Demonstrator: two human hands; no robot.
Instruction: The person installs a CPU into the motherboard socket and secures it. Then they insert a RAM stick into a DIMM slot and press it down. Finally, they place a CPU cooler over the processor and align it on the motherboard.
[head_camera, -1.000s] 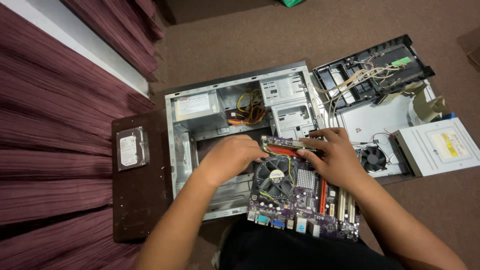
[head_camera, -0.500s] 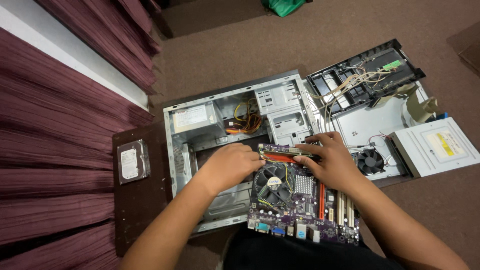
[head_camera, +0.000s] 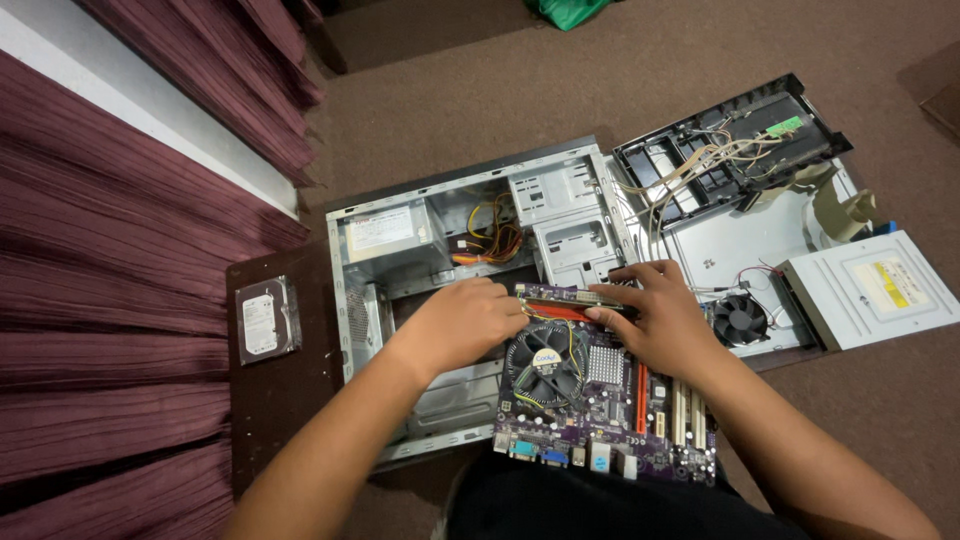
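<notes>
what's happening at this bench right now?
A person holds a purple motherboard over an open computer case lying on the carpet. The left hand and right hand both grip its far edge, by the memory slots. A hard drive lies to the left, an optical drive and small fan to the right.

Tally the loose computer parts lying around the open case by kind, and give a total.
Hard drive: 1
Optical drive: 1
Small case fan: 1
Black front panel: 1
Motherboard, under the left hand and right hand: 1
Total: 5
</notes>
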